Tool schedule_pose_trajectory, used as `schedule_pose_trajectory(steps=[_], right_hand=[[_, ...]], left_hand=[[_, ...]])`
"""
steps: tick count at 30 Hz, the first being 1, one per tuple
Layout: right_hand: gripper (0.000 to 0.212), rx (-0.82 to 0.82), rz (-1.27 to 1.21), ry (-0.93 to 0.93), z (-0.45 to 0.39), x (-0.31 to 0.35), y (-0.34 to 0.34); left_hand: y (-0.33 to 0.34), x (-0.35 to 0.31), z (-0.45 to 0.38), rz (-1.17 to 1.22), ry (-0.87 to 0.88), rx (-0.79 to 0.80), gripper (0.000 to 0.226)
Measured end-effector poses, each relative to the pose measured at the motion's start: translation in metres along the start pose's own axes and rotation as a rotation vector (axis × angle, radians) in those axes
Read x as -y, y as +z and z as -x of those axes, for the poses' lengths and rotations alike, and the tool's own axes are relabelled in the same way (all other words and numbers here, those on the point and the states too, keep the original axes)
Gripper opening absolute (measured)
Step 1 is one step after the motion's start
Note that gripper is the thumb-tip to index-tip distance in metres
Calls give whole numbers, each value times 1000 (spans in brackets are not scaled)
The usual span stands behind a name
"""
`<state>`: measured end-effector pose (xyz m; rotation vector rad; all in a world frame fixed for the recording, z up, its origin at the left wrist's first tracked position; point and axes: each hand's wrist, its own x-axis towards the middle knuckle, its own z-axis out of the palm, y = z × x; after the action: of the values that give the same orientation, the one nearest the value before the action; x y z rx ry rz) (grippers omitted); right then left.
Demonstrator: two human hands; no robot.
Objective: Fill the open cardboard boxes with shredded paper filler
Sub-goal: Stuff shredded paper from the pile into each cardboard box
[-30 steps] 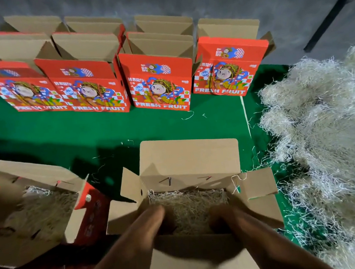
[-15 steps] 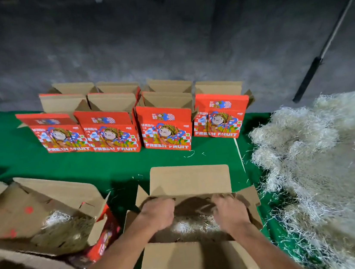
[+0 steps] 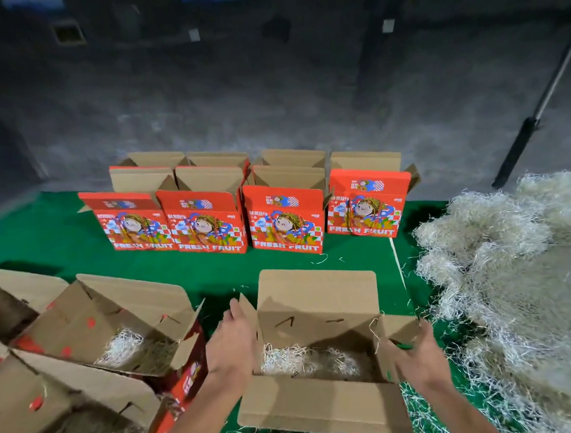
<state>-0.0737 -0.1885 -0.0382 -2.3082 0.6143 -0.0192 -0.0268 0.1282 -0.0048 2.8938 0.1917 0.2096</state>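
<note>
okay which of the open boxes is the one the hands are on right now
The plain brown box front and centre. The left hand and right hand are at its two side flaps. The open boxes at left go untouched, as does the red row behind.

Two bare forearms are shown entering from the lower edge of the head view; no sleeve is seen on either as far as the frame reaches; the left hand [image 3: 229, 347] and the right hand [image 3: 417, 359] are uncovered, with no glove worn; no ring, watch or band can be made out at the wrists or on the fingers, though both hands are softened by motion blur; fine detail is lost; the remainder of the person is not shown.
</note>
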Motion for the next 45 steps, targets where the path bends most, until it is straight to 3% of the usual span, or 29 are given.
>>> schedule_pose_trajectory(steps=[6, 11, 15, 19, 24, 30, 39, 45], right_hand=[[82, -86, -87, 15, 3, 6, 1], [60, -203, -255, 9, -5, 19, 11], [45, -210, -399, 147, -23, 44, 23], [56, -211, -416, 104, -46, 67, 43], [55, -206, -427, 170, -76, 115, 74], [67, -56, -251, 75, -96, 183, 123], [28, 146, -257, -18, -96, 287, 224], [38, 201, -244, -72, -84, 341, 274]], left_hand=[[-21, -14, -16, 212, 37, 67, 22], [-25, -38, -52, 163, 61, 89, 24], [-26, -46, -106, 142, 78, 77, 32], [-19, -44, -159, 172, 88, 100, 31], [-15, -25, -220, 215, 29, 147, 30], [-29, 39, -285, 259, -45, 143, 33], [-60, 175, -338, 324, -267, 80, 37], [-69, 265, -365, 134, -255, 100, 50]])
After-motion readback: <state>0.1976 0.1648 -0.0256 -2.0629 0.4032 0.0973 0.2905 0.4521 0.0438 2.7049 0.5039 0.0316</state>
